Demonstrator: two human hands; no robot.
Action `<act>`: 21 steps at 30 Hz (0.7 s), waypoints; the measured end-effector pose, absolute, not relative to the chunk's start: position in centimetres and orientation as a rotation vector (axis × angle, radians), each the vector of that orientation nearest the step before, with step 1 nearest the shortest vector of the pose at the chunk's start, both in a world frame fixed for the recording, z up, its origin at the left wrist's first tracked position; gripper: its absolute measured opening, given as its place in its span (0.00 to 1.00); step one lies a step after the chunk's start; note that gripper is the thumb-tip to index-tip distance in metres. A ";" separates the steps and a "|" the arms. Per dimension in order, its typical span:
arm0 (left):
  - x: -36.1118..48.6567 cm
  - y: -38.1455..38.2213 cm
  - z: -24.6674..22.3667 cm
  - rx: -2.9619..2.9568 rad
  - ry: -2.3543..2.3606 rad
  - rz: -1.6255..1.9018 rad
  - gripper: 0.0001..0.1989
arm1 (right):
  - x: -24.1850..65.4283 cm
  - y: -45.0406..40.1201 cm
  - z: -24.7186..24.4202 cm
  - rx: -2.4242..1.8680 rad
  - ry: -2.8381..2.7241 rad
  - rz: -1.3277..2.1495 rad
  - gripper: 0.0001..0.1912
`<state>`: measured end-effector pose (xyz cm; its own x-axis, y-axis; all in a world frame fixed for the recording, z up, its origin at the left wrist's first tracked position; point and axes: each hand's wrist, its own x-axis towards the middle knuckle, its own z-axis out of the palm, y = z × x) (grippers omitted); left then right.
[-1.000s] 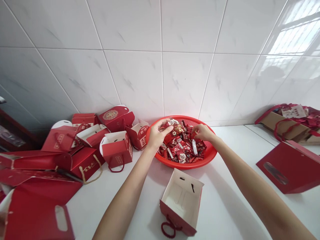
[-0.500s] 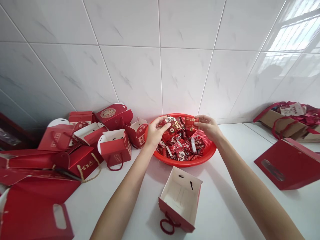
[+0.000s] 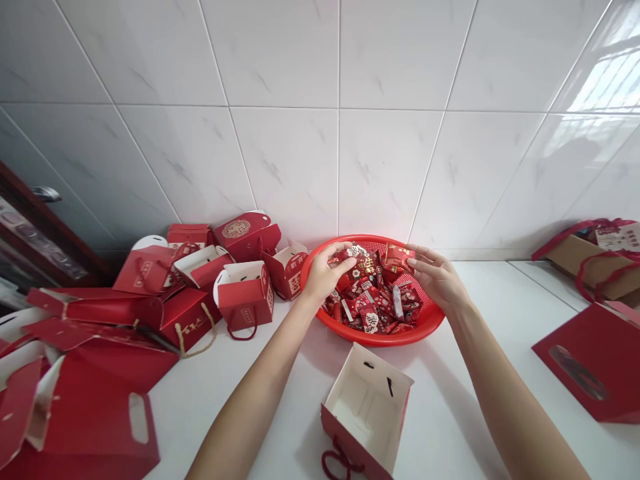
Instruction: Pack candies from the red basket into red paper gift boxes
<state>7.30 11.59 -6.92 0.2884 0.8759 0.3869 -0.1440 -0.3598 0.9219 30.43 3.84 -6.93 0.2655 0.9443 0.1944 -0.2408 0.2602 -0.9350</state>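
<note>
A red plastic basket [image 3: 380, 340] holds a heap of small red candy packets [image 3: 371, 319]. Over its left side, my left hand [image 3: 327, 272] pinches a larger dark red candy packet [image 3: 367, 265] printed with white and gold characters. My right hand [image 3: 437, 277] reaches over the right rim, thumb and fingers closed on a small red candy packet [image 3: 399, 255]. Nearer to me, between my forearms, stands an open gift box [image 3: 367, 413], white inside and red outside, with a red cord handle. Its inside shows no contents.
Several red gift boxes [image 3: 244, 293] crowd the left side, some open, one with a rope handle [image 3: 203, 333]. At the right stand a red box with an oval window [image 3: 593, 363] and a brown carton with red ribbon [image 3: 583, 263]. A white tiled wall [image 3: 390, 173] rises behind.
The view has swung left, so everything sits further right, and more boxes show at the left edge. Both hands keep their packets over the basket with little movement.
</note>
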 end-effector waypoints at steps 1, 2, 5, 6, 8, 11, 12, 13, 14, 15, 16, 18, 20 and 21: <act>7.3 11.6 -6.9 1.568 0.698 1.265 0.18 | 30.4 3.8 -6.9 -0.947 -0.943 0.995 0.22; 7.2 11.5 -6.9 1.586 0.699 1.258 0.17 | 30.3 3.8 -6.9 -0.953 -0.950 0.999 0.21; 7.2 11.4 -6.9 1.630 0.703 1.236 0.17 | 30.1 3.8 -6.8 -0.960 -0.988 0.956 0.17; 7.1 11.4 -6.8 1.647 0.699 1.217 0.16 | 30.0 3.8 -6.9 -0.955 -1.003 0.932 0.16; 7.2 11.3 -6.8 1.684 0.680 1.164 0.16 | 29.9 3.8 -6.9 -0.952 -1.031 0.894 0.17; 7.2 11.2 -6.9 1.728 0.646 1.084 0.16 | 29.8 3.9 -7.0 -1.008 -1.079 0.884 0.19; 7.2 11.2 -6.9 1.737 0.639 1.070 0.16 | 29.8 3.9 -7.0 -1.027 -1.096 0.878 0.20; 7.2 11.2 -6.9 1.745 0.635 1.061 0.16 | 29.8 4.0 -7.1 -1.036 -1.110 0.868 0.20; 7.3 11.2 -6.9 1.752 0.633 1.055 0.16 | 29.8 4.0 -7.1 -1.031 -1.119 0.855 0.19; 7.3 11.3 -7.0 1.759 0.634 1.052 0.16 | 29.8 4.0 -7.2 -1.015 -1.124 0.835 0.18; 7.2 11.3 -7.0 1.764 0.636 1.051 0.16 | 29.8 4.1 -7.2 -0.996 -1.131 0.810 0.16; 7.2 11.4 -7.1 1.767 0.643 1.052 0.16 | 29.7 4.0 -7.2 -0.976 -1.151 0.763 0.14; 7.2 11.4 -7.1 1.761 0.652 1.058 0.16 | 29.7 3.9 -7.1 -0.988 -1.167 0.734 0.12; 7.1 11.4 -7.1 1.757 0.658 1.063 0.16 | 29.6 3.8 -7.0 -1.003 -1.175 0.734 0.11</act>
